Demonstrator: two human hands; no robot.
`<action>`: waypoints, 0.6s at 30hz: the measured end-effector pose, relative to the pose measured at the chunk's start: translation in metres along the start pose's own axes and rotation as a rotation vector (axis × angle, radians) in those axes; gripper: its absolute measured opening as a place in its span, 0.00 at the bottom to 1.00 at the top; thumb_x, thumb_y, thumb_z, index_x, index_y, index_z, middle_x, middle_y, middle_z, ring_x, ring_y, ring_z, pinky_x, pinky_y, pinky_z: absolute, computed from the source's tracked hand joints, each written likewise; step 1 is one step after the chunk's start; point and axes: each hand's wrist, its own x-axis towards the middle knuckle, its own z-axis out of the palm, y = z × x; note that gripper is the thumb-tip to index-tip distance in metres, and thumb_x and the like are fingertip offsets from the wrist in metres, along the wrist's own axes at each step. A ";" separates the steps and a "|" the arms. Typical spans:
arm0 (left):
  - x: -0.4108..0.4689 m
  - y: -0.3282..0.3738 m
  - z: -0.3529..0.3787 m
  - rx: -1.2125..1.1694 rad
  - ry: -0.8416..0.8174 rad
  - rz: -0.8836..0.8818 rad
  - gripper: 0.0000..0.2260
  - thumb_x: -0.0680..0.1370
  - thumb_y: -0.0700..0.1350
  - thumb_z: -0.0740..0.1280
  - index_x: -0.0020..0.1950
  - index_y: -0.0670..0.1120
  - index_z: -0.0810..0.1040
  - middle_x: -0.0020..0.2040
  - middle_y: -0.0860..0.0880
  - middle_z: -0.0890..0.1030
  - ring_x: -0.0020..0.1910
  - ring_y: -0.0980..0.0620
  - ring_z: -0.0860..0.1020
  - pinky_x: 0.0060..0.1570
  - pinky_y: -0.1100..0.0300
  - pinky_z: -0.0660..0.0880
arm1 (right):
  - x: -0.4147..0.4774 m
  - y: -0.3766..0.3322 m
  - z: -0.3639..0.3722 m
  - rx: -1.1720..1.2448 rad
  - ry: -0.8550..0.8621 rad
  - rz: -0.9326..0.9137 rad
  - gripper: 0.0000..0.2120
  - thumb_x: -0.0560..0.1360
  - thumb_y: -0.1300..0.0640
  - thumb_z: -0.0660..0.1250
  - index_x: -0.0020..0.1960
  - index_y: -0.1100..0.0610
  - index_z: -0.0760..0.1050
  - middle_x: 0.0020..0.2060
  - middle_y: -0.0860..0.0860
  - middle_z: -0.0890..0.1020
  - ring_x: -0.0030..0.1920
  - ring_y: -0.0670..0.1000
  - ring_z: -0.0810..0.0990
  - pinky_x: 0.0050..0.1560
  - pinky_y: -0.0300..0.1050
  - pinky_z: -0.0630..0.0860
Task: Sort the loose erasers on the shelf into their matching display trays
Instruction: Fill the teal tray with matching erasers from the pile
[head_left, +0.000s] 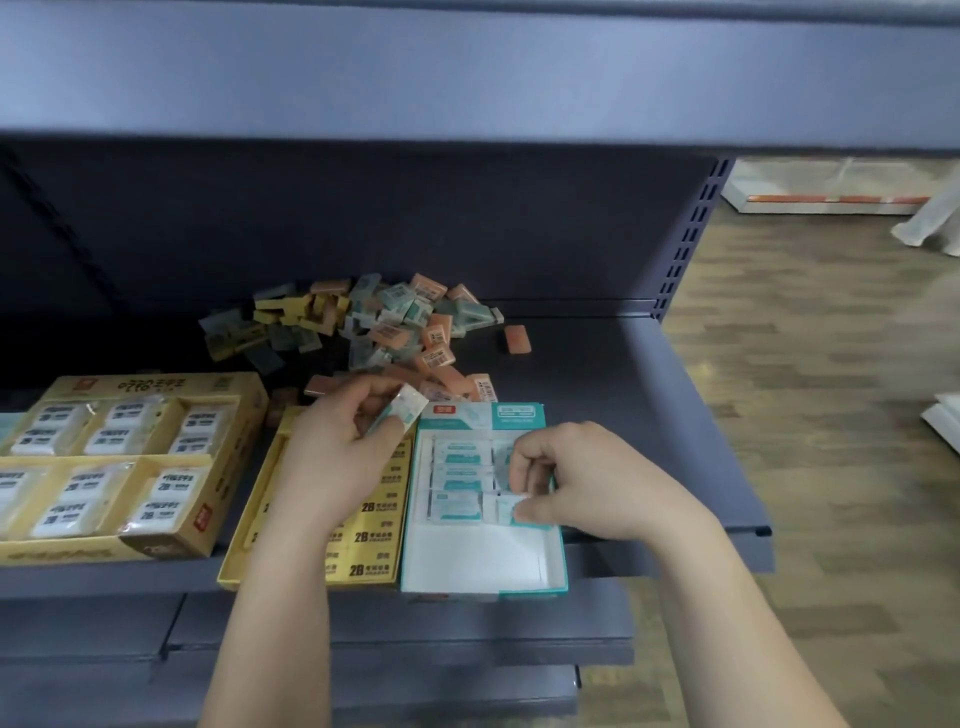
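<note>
Single head-worn wide-angle view; looks forward-down, close over shelf (597, 374); right edge blurry, probably aisle floor (831, 415).

My left hand (340, 452) raised, pinching a small teal-white wrapped eraser (402, 410); right hand (587, 480) knuckles-up, curled fingertips (521, 470) pinching a second wrapped eraser (506, 505).

The left hand (337, 447) and right hand (587, 483) are bare, as are both forearms (270, 623).

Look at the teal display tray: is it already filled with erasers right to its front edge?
No, the teal display tray holds erasers only in its back rows; its front part is bare white.
</note>
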 end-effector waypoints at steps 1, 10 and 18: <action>-0.001 0.000 0.000 -0.005 0.002 0.002 0.12 0.77 0.40 0.67 0.54 0.58 0.77 0.45 0.63 0.78 0.46 0.62 0.78 0.44 0.60 0.75 | 0.000 0.001 0.001 0.000 0.008 0.001 0.07 0.67 0.56 0.73 0.42 0.47 0.78 0.36 0.45 0.81 0.35 0.42 0.77 0.37 0.36 0.70; -0.010 -0.002 -0.001 0.005 -0.001 0.003 0.13 0.77 0.40 0.67 0.55 0.57 0.79 0.46 0.61 0.80 0.44 0.62 0.78 0.44 0.62 0.75 | 0.002 -0.001 0.003 0.023 0.005 0.034 0.09 0.68 0.57 0.75 0.45 0.45 0.82 0.36 0.44 0.80 0.33 0.39 0.74 0.35 0.32 0.66; -0.015 -0.004 -0.004 -0.001 -0.021 -0.001 0.13 0.77 0.39 0.67 0.54 0.57 0.79 0.46 0.61 0.81 0.44 0.61 0.79 0.45 0.59 0.77 | 0.006 0.000 0.013 0.050 0.071 0.058 0.10 0.69 0.57 0.77 0.41 0.42 0.82 0.43 0.40 0.76 0.46 0.42 0.76 0.48 0.38 0.73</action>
